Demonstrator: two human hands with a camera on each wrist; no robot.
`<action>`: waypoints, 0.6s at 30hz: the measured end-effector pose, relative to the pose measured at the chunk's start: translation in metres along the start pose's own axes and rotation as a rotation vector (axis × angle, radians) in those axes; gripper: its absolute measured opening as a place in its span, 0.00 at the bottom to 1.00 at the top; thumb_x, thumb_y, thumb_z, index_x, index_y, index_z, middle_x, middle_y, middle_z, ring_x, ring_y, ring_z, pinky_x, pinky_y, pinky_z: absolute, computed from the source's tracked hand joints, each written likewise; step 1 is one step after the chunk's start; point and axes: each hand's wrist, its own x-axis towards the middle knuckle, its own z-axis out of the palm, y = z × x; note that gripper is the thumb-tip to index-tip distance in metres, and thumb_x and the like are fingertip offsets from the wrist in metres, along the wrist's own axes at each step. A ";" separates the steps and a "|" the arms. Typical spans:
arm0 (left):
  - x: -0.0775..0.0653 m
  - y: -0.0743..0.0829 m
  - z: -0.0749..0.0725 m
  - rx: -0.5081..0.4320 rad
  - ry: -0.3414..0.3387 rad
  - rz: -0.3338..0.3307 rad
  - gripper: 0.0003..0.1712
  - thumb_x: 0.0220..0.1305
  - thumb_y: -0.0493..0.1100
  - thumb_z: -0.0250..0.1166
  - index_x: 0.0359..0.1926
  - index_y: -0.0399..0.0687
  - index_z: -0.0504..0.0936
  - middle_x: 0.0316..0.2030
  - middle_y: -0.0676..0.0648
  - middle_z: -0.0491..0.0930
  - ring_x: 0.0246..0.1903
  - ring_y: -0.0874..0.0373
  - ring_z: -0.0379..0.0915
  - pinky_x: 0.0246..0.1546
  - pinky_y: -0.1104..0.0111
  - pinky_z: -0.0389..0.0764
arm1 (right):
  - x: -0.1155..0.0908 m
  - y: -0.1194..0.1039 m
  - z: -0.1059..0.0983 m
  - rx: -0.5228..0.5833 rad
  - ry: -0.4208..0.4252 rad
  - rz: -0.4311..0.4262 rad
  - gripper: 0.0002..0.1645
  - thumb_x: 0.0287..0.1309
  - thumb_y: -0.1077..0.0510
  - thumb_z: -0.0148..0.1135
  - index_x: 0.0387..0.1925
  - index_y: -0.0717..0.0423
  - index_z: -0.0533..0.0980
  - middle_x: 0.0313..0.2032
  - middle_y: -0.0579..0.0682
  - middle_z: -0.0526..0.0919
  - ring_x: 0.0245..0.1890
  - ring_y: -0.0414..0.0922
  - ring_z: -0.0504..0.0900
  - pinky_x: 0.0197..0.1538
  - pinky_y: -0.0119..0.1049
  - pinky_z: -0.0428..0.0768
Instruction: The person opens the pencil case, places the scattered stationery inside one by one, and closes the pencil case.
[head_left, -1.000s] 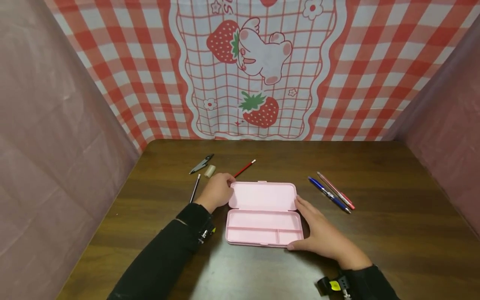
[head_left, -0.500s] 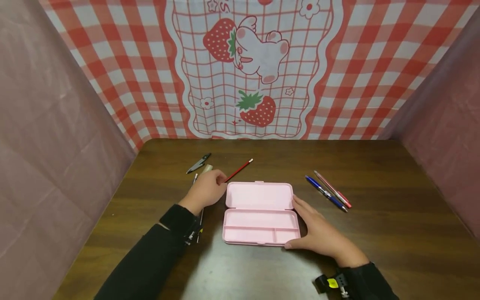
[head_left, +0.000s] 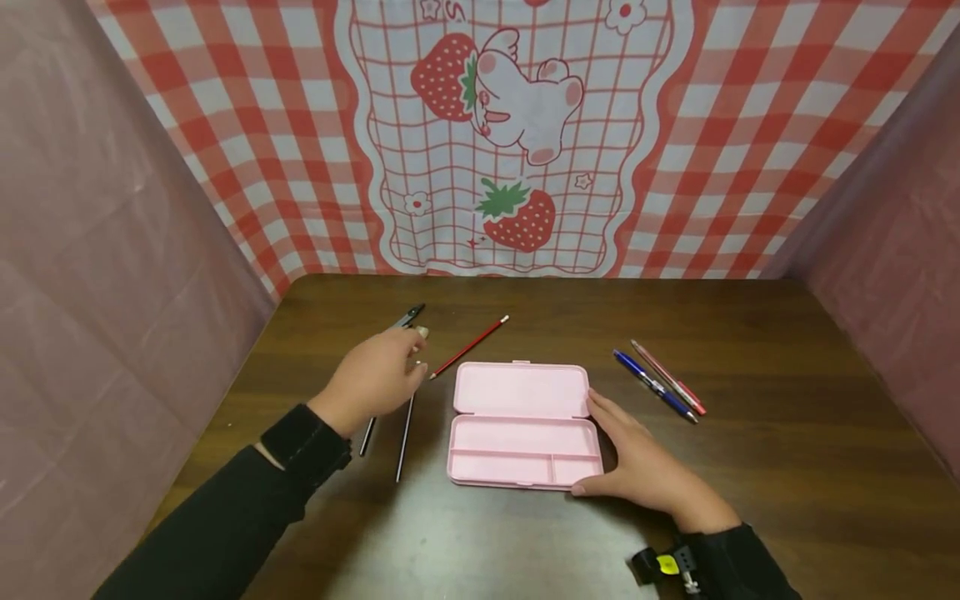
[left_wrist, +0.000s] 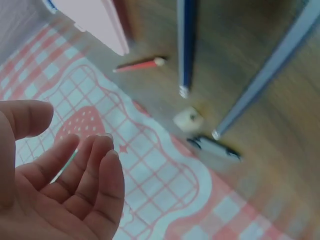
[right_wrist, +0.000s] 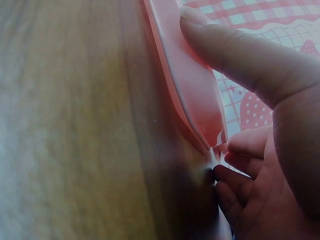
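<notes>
My left hand (head_left: 375, 375) is over the left part of the table, fingers loosely bent and holding nothing. Below it lie two dark pencils (head_left: 407, 433), partly hidden by the hand in the head view. Just past its fingertips are a pale eraser (head_left: 422, 332) and a grey drawing compass (head_left: 412, 315), both partly covered; the left wrist view shows the eraser (left_wrist: 190, 120) and compass (left_wrist: 216, 149) whole. A pink pencil case (head_left: 525, 435) lies with its lid (head_left: 521, 389) folded back, compartments bare. My right hand (head_left: 645, 467) grips its right end, thumb at the front corner, fingers along the side.
A red pencil (head_left: 470, 347) with a white end lies behind the case's left side. To the right are a blue pen (head_left: 654, 385) and a pink-red pen (head_left: 669, 378), side by side. A checked strawberry cloth (head_left: 517, 225) hangs at the table's back edge.
My left hand has moved left, away from the case's lid, uncovering the red pencil's tip and the dark pencils' lower ends. The right hand has stayed at the case.
</notes>
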 end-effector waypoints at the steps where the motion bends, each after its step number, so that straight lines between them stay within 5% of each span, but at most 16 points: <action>1: -0.001 -0.002 -0.002 0.023 0.000 0.004 0.21 0.68 0.45 0.68 0.57 0.40 0.81 0.53 0.43 0.82 0.47 0.51 0.80 0.47 0.54 0.81 | 0.000 0.000 0.000 0.000 0.001 -0.001 0.75 0.41 0.31 0.82 0.77 0.67 0.55 0.79 0.62 0.52 0.75 0.67 0.54 0.67 0.71 0.59; 7: 0.006 -0.029 -0.006 0.101 -0.018 0.073 0.22 0.67 0.45 0.69 0.58 0.39 0.79 0.44 0.44 0.81 0.41 0.52 0.79 0.43 0.54 0.81 | 0.000 0.001 0.001 0.009 0.007 -0.005 0.75 0.40 0.32 0.82 0.77 0.68 0.56 0.79 0.61 0.53 0.74 0.67 0.55 0.67 0.70 0.59; 14: 0.033 -0.065 -0.002 0.034 -0.052 0.028 0.30 0.71 0.46 0.65 0.68 0.36 0.73 0.62 0.36 0.76 0.63 0.42 0.72 0.64 0.49 0.70 | -0.003 0.004 0.001 0.025 0.012 0.008 0.74 0.39 0.32 0.83 0.77 0.68 0.57 0.78 0.62 0.54 0.74 0.68 0.55 0.66 0.70 0.59; 18: 0.042 -0.083 0.005 0.047 -0.064 -0.011 0.32 0.72 0.46 0.63 0.70 0.35 0.70 0.65 0.34 0.73 0.67 0.40 0.68 0.67 0.48 0.67 | -0.002 0.005 0.001 0.021 0.020 -0.010 0.74 0.39 0.32 0.83 0.77 0.67 0.57 0.78 0.61 0.54 0.74 0.67 0.55 0.66 0.70 0.60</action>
